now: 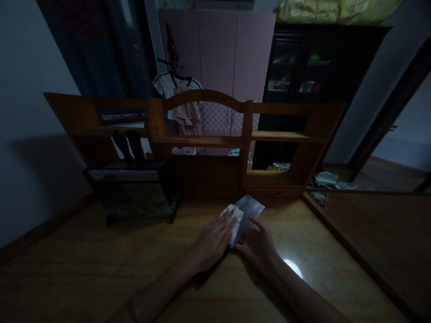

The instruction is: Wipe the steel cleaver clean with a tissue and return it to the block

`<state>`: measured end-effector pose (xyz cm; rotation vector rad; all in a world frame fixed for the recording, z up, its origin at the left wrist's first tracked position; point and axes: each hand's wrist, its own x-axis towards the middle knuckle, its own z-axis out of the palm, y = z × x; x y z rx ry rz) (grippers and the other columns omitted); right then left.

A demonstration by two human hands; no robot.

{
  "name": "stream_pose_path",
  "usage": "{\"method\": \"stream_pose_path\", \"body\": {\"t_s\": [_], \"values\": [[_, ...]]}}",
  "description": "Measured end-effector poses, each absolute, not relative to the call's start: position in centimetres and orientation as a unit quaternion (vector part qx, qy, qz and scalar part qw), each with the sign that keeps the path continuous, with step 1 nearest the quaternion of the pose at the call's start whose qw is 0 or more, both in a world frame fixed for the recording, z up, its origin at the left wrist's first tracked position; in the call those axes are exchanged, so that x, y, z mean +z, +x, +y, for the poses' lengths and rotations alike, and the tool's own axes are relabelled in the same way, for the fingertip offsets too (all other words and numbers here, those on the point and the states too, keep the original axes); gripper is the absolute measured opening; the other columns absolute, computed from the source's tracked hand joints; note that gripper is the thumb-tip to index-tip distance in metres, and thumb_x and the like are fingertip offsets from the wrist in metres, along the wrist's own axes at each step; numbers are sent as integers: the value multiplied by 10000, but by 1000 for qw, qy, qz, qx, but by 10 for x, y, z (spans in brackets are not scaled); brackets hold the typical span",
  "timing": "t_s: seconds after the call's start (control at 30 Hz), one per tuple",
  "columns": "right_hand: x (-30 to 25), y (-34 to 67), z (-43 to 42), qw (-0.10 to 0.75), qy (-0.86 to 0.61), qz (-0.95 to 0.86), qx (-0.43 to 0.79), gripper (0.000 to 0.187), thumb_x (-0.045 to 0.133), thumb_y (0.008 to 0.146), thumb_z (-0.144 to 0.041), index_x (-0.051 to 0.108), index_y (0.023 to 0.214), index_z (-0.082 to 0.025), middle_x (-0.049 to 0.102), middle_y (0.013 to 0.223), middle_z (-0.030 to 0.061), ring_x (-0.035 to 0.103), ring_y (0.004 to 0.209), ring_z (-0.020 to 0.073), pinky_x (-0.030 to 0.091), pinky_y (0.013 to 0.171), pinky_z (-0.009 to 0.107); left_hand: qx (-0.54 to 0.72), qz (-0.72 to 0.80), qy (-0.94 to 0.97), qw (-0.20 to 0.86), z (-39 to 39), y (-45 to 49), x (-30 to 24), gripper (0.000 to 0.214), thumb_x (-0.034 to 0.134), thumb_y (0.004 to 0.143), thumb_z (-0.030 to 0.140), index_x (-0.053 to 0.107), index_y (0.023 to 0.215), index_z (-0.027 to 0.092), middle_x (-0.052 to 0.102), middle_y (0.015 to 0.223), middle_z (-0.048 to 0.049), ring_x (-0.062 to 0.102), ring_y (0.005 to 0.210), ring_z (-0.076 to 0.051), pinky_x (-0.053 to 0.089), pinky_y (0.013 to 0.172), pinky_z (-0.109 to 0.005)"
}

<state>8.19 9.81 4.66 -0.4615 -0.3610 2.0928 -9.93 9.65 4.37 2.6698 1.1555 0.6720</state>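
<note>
A cleaver (pixel 251 209) with a broad grey blade is held tilted above the wooden table, and its dark handle points down toward the near left. My left hand (pixel 215 237) presses a folded white tissue (pixel 237 216) flat against the blade. From the right, my right hand (pixel 259 242) supports the blade, with its thumb and fingers at the edge and underside. The palm side of my left hand is hidden, as is part of the handle beneath the left wrist.
A dark knife block (pixel 134 193) with two black handles sticking up stands at the left on the table (pixel 161 273). Behind it runs a wooden shelf unit (pixel 202 142) with several compartments. A raised wooden edge (pixel 346 242) borders the table at the right.
</note>
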Motion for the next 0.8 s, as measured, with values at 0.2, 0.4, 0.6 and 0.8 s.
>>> {"method": "stream_pose_path", "body": {"t_s": [0.2,0.4,0.6,0.8], "values": [[42,83,101,462,-178,-145,856,285,535,873,-347,631,1054,-148,732,966,92,681,816,221,520,808,397,216,358,904,90,91,-98,56,471,239,1035,284,296,1502,262,247,1579,3,209,1462,-151,218,1212,-392],[44,80,101,475,-170,-149,850,232,512,882,-317,646,881,-128,721,799,92,680,758,217,545,765,376,236,317,910,125,85,-97,64,418,288,1029,292,517,1378,274,516,1425,2,461,1338,-159,351,1148,-351],[48,78,100,445,-178,-187,857,257,498,879,-372,635,859,-155,698,716,83,681,705,252,555,695,407,286,316,892,148,85,-98,55,453,253,1028,261,672,1197,298,624,1304,24,564,1241,-166,401,1105,-355],[48,77,100,446,-146,-180,864,268,477,884,-364,612,964,-147,707,812,100,674,754,240,543,739,399,313,357,871,126,88,-102,48,403,331,1013,286,726,1091,273,687,1211,0,623,1164,-189,458,1046,-361]]}}
